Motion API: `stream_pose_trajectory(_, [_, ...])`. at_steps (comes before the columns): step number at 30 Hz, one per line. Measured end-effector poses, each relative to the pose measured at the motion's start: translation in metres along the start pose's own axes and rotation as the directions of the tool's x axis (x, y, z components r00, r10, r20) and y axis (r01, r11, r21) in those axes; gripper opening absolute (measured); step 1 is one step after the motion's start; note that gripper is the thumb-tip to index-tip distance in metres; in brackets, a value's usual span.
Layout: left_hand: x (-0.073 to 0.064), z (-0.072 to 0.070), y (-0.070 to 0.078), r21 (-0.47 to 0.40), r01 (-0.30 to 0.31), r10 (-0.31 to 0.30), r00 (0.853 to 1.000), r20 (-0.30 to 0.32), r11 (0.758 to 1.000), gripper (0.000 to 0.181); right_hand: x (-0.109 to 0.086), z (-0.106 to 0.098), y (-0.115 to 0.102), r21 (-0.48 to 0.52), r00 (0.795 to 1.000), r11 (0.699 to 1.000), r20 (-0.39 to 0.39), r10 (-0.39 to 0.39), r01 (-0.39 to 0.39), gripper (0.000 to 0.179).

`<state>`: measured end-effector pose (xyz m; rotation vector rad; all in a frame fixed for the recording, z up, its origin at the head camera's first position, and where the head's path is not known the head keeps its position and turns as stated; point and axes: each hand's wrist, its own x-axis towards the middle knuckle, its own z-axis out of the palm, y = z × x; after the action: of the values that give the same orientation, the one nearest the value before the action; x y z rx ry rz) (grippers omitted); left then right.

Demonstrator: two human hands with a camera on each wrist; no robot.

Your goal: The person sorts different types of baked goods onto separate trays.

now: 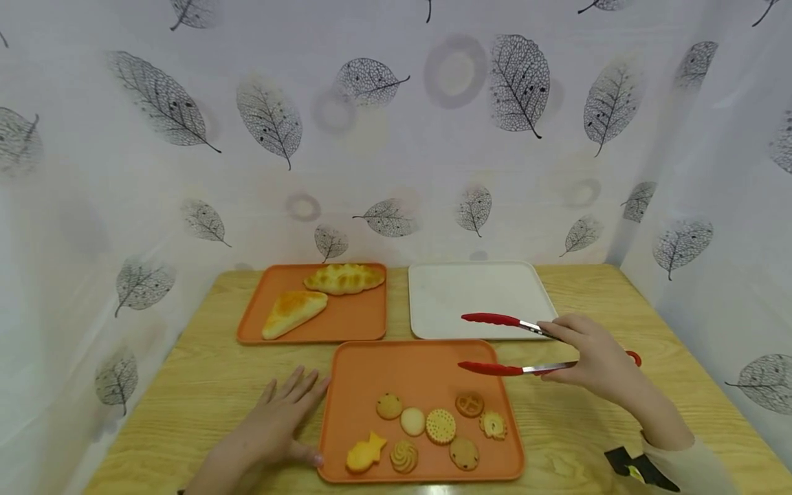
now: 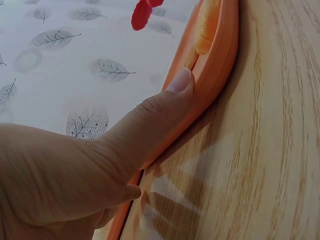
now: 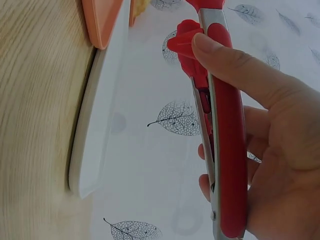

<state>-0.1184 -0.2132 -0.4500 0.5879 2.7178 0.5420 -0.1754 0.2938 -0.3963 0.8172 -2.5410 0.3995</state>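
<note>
My right hand (image 1: 594,357) grips red-tipped metal tongs (image 1: 495,370), whose two arms stand apart. The tips hover over the upper right of the front orange tray (image 1: 408,371), with nothing between them. In the right wrist view, the thumb lies along the red handle (image 3: 230,150). My left hand (image 1: 275,426) lies with spread fingers at the tray's left edge, its thumb touching the rim. Several cookies lie on this tray's near half, among them a fish-shaped one (image 1: 365,454), a swirled one (image 1: 404,456), a round dotted one (image 1: 441,427) and a pretzel-patterned one (image 1: 469,404).
Behind on the left, another orange tray (image 1: 355,320) bears a triangular pastry (image 1: 293,313) and a long braided bread (image 1: 344,279). A white tray (image 1: 476,289) stands at the back right. A leaf-printed curtain (image 1: 396,151) surrounds the wooden table (image 1: 575,440) at the back and sides.
</note>
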Motion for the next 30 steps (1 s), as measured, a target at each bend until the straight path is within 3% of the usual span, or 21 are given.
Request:
stream_pose_trajectory(5, [0.001, 0.000, 0.001, -0.012, -0.008, 0.008, 1.000, 0.003, 1.000, 0.121, -0.015, -0.005, 0.003, -0.008, 1.000, 1.000, 0.006, 0.003, -0.003, 0.077])
stream_pose_trajectory(10, [0.001, -0.001, 0.002, -0.006, -0.004, 0.004, 1.000, 0.000, 1.000, 0.122, -0.016, -0.007, 0.001, -0.022, 1.000, 0.999, 0.014, -0.024, 0.024, 0.079])
stream_pose_trajectory(30, [0.001, -0.002, 0.001, -0.017, 0.006, -0.006, 1.000, -0.001, 1.000, 0.122, -0.010, 0.004, -0.003, -0.017, 0.966, 1.000, 0.260, -0.019, 0.024, 0.072])
